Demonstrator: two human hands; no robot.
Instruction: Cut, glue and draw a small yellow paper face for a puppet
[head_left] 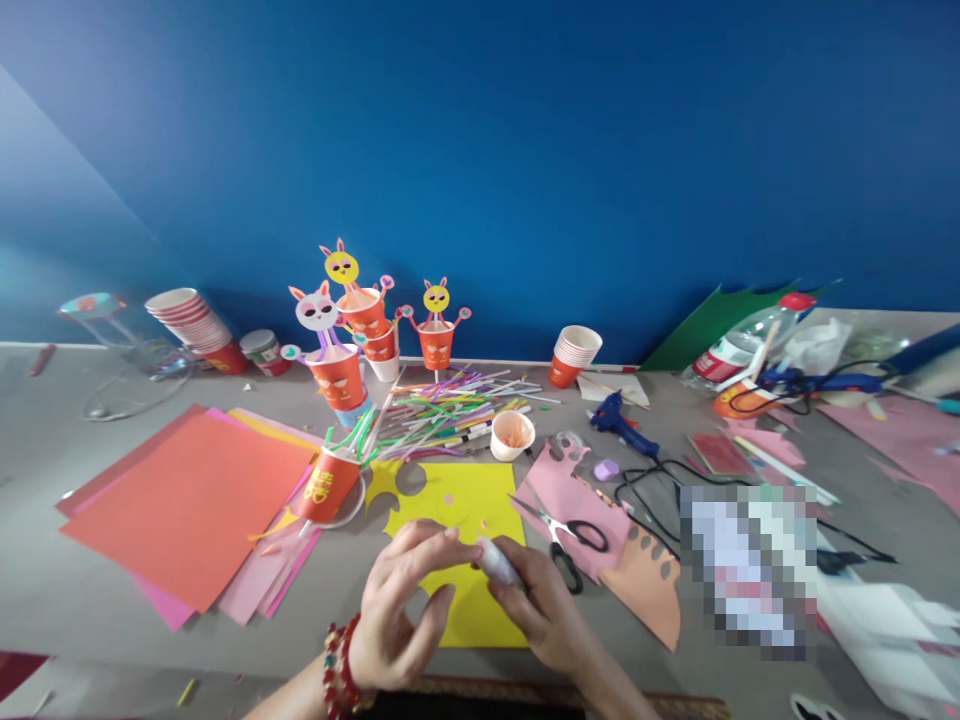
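My right hand (541, 600) is wrapped round a small white tube that looks like a glue stick (497, 563), tilted with its end toward the left. My left hand (409, 605), with a red bead bracelet (341, 660), has its fingers apart; the index fingertip meets the tube's end. A pinkish spot shows at that contact, too small to make out. Beneath both hands lies a yellow paper sheet (487, 615) with round cut-outs and small bits on it. Black-handled scissors (559, 530) rest open on pink paper (551, 485), just right of my right hand.
Red and pink paper sheets (202, 500) are stacked at left, beside a red cup (330, 487) of green straws. Behind lie many loose straws (450, 410), a white cup (513, 436) and cup figures (335, 375). A blue glue gun (622, 425) and its cable sit at right.
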